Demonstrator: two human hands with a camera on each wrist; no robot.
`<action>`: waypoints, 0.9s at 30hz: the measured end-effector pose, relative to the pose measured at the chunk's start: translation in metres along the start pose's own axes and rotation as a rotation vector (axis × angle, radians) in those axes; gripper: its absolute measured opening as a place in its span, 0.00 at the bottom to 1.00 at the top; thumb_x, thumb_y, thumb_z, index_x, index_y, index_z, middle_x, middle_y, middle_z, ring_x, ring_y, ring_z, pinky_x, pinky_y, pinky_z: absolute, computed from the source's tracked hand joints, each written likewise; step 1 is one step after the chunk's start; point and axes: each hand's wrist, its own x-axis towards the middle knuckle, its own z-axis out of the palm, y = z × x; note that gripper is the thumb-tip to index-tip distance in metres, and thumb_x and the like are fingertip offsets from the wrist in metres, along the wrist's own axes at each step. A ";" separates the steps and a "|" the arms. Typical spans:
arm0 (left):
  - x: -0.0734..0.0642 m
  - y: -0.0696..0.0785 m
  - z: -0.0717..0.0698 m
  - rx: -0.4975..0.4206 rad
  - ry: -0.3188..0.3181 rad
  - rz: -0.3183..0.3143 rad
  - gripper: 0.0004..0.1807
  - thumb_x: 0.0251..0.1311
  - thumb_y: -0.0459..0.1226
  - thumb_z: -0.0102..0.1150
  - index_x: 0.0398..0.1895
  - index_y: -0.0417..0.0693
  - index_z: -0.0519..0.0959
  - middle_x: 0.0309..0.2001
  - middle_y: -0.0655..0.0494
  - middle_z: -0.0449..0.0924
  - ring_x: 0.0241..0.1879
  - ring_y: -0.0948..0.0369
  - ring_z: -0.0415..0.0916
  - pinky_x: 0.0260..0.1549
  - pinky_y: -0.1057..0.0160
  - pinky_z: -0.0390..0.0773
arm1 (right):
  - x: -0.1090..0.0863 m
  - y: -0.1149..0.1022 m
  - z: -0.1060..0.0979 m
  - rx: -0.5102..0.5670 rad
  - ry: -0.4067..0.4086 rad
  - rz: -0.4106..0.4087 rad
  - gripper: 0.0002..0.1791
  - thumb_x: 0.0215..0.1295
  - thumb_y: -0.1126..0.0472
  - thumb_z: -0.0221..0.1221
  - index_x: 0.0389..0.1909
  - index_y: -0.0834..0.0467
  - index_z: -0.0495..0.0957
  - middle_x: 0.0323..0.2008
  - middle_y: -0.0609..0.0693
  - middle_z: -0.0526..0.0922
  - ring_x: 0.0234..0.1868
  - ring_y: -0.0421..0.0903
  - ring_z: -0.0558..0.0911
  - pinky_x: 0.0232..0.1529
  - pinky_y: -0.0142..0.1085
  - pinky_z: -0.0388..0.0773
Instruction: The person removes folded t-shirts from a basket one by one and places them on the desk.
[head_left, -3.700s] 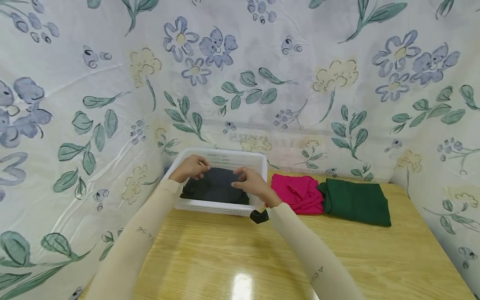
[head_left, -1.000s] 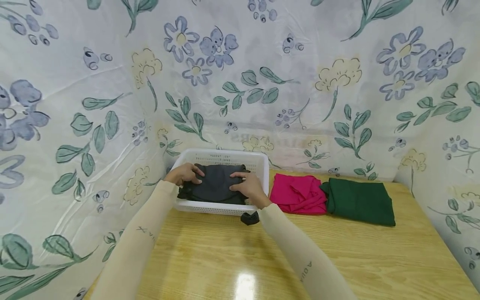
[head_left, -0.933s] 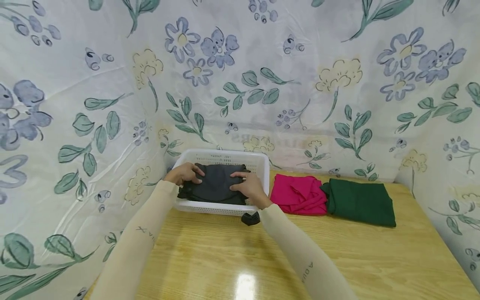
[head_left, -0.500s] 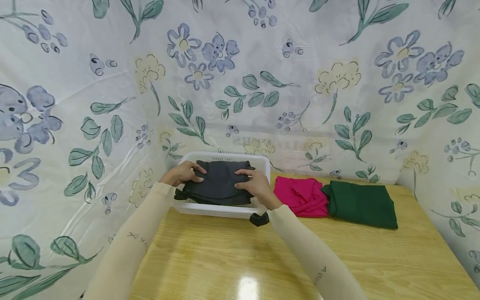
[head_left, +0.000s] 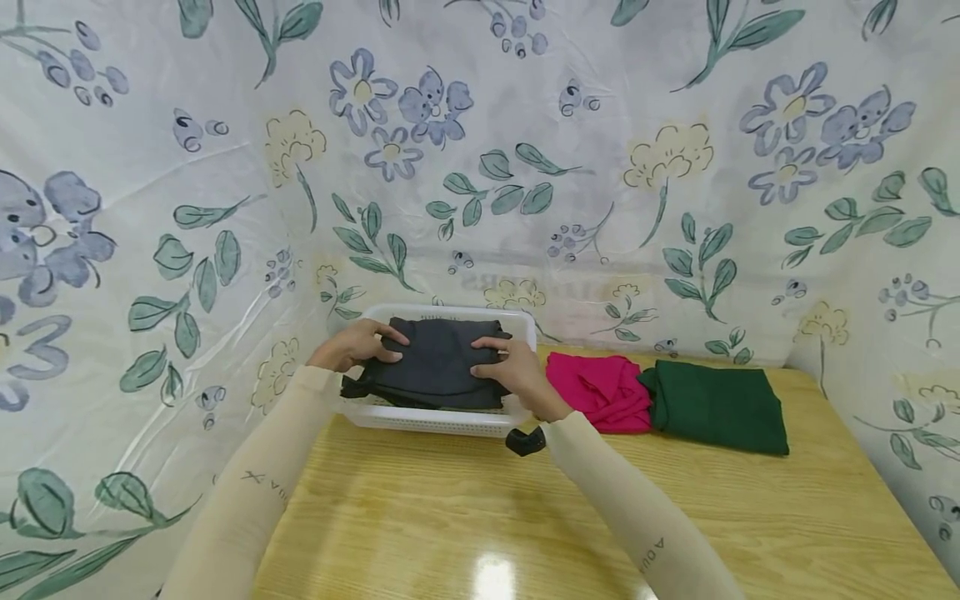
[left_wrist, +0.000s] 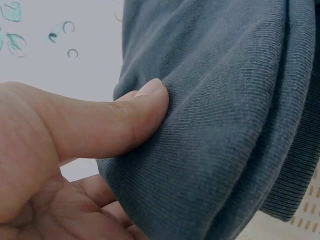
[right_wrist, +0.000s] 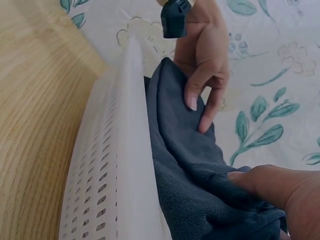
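Note:
A folded dark grey cloth (head_left: 442, 360), which looks like a knit garment, is held between my two hands over the white perforated basket (head_left: 420, 419). My left hand (head_left: 352, 346) grips its left end. In the left wrist view the thumb (left_wrist: 115, 122) presses on top of the ribbed fabric (left_wrist: 215, 120), with fingers behind it. At the other end my right hand (head_left: 517, 371) pinches the cloth, thumb on top, other fingers partly hidden. The right wrist view shows the cloth (right_wrist: 185, 145) just above the basket rim (right_wrist: 134, 135).
A crumpled pink cloth (head_left: 600, 392) lies right of the basket on the wooden table (head_left: 465, 500). Beside it is a folded dark green cloth (head_left: 716, 407). A flower-patterned sheet (head_left: 480, 250) hangs behind and at both sides.
Earlier my hands hovered over the dark cloth in the basket. They then took hold of its ends, and the cloth has risen toward the rim.

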 end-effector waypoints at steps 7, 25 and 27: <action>-0.002 0.002 0.000 -0.027 -0.012 0.015 0.24 0.69 0.29 0.63 0.67 0.37 0.75 0.74 0.35 0.57 0.49 0.50 0.77 0.42 0.61 0.80 | -0.008 -0.004 -0.009 -0.002 -0.005 -0.016 0.22 0.61 0.61 0.73 0.57 0.46 0.86 0.66 0.53 0.74 0.54 0.52 0.80 0.48 0.40 0.79; -0.009 0.009 0.009 -0.027 -0.039 0.103 0.24 0.69 0.33 0.64 0.67 0.42 0.77 0.76 0.37 0.55 0.55 0.47 0.74 0.48 0.58 0.78 | -0.021 -0.006 -0.030 0.045 0.012 0.050 0.22 0.61 0.60 0.73 0.57 0.46 0.86 0.70 0.55 0.72 0.64 0.55 0.78 0.58 0.48 0.79; -0.010 0.012 0.010 -0.024 -0.040 0.113 0.24 0.70 0.34 0.64 0.68 0.42 0.76 0.75 0.37 0.56 0.56 0.46 0.74 0.48 0.57 0.78 | -0.022 -0.007 -0.033 0.052 0.005 0.051 0.23 0.62 0.61 0.73 0.58 0.46 0.85 0.71 0.56 0.71 0.65 0.55 0.77 0.58 0.48 0.79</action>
